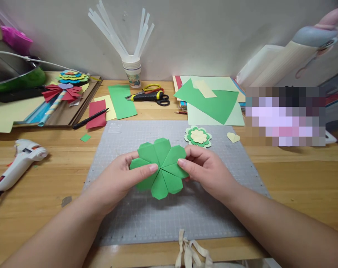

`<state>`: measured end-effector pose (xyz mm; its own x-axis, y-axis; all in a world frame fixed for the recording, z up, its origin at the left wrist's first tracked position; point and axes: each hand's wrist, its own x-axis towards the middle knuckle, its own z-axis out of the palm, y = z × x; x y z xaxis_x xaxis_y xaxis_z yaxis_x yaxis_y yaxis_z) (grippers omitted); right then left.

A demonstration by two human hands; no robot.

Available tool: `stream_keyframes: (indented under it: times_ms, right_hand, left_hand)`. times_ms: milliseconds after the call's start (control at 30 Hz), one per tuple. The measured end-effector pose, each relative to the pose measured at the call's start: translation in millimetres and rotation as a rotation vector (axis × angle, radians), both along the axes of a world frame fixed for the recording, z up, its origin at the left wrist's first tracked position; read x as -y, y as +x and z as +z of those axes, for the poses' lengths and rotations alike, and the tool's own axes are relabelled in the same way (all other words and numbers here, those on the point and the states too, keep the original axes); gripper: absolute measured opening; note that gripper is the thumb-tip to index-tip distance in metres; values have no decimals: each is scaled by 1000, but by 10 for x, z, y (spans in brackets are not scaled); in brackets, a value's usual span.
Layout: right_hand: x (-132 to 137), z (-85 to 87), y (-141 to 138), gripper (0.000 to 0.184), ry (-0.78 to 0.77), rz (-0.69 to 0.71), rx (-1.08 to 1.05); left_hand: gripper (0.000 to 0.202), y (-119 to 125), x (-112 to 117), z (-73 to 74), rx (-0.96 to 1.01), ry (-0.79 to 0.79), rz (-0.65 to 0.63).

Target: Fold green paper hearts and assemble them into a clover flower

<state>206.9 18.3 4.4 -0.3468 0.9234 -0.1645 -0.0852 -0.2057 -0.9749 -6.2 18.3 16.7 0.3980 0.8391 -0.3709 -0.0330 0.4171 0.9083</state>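
Observation:
A green folded-paper clover [161,163] made of heart-shaped leaves is held just above the grey cutting mat [163,216]. My left hand [121,182] grips its left side, thumb pressed on top near the centre and fingers curled underneath. On the right side my right hand [205,169] pinches it the same way, thumb on top. Both hands are closed on the clover.
A small layered paper flower [198,136] and a cream paper heart [233,137] lie on the mat's far right. Scissors [152,96], green sheets [210,102], a cup of glue sticks [132,70] sit behind. A white glue gun [16,163] lies left. Cloth straps [189,253] hang at the near edge.

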Motion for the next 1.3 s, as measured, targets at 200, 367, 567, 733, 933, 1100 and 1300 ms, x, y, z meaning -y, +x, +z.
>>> stream_keyframes:
  times_ms: [200, 367, 567, 733, 933, 1100, 1300]
  right_hand:
    - [5, -6, 21, 26, 35, 71, 15]
    - [16, -27, 24, 24, 25, 144, 65]
    - [32, -9, 5, 29, 5, 165, 92]
    - [27, -1, 12, 33, 12, 74, 9]
    - [20, -29, -9, 39, -102, 131, 55]
    - [21, -49, -15, 38, -114, 104, 50]
    - [23, -48, -14, 37, -92, 108, 34]
  left_hand:
    - [21, -16, 17, 43, -21, -72, -95]
    - [20, 14, 48, 47, -38, -116, -133]
    - [32, 67, 73, -7, -102, -120, -84]
    - [33, 98, 61, -41, -51, -98, 66]
    - [35, 99, 30, -31, 48, -93, 276]
    - [39, 90, 40, -42, 55, -69, 226]
    - [39, 70, 46, -82, 65, -53, 227]
